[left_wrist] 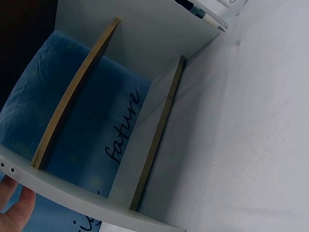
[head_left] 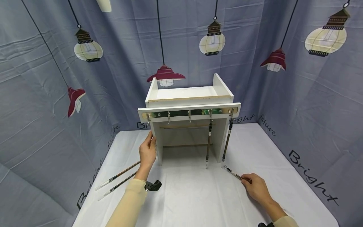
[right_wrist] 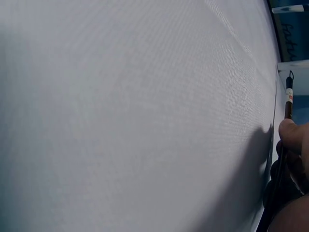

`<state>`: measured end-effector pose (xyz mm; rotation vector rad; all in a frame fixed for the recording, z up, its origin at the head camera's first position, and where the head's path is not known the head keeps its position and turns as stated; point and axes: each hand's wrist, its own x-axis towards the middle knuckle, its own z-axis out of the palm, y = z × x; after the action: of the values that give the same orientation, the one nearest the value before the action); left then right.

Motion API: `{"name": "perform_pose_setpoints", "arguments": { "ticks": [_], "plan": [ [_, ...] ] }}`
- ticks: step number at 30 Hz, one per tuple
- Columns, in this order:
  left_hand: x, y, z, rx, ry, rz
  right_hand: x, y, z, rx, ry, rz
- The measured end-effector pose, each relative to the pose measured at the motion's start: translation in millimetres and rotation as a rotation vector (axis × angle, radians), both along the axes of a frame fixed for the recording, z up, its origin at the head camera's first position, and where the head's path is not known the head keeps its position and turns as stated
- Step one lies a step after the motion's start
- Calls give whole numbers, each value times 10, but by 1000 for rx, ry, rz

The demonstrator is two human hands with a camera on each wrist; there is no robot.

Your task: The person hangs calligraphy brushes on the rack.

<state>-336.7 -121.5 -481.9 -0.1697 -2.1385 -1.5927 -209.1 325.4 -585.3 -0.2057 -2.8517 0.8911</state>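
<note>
On my head feed, a person's right hand [head_left: 256, 186] pinches a slim dark brush with a loop end [head_left: 233, 174], low over the cloth in front of the white wooden shelf unit [head_left: 188, 102] and toward its right. The left hand [head_left: 147, 153] touches the unit's left side panel; whether it grips, I cannot tell. Two brown-handled brushes, an inner one [head_left: 209, 138] and an outer one [head_left: 227, 140], hang from the two rightmost metal hooks on the unit's green-patterned rail [head_left: 178, 113]. Three hooks to their left are bare, and two capped brushes, one brown [head_left: 122, 173] and one black [head_left: 117, 186], lie left of the unit. I judge the work under half done: two brushes up, one in hand, two on the white tablecloth [head_left: 184, 195]. The hanging pair stands between the held brush and the bare hooks; the left arm crosses the ends of the lying pair. Behind the unit hangs a blue-grey curtain printed with lamps [head_left: 181, 37].

On my left wrist feed, fingertips show outside the unit's panel, with two wooden crossbars, an upper [left_wrist: 77, 92] and a lower [left_wrist: 159, 135], spanning its inside.

On my right wrist feed, thumb and fingers close round the brush, its loop pointing toward the unit.
</note>
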Motion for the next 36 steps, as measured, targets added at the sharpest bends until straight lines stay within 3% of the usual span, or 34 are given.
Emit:
{"name": "perform_pose_setpoints", "arguments": {
  "ticks": [17, 36],
  "plan": [
    [-13, -6, 52, 3, 4, 0, 28, 14, 187, -6, 90, 0],
    [21, 2, 21, 1, -6, -3, 31, -236, 523, -8, 350, 16]
  ]
}}
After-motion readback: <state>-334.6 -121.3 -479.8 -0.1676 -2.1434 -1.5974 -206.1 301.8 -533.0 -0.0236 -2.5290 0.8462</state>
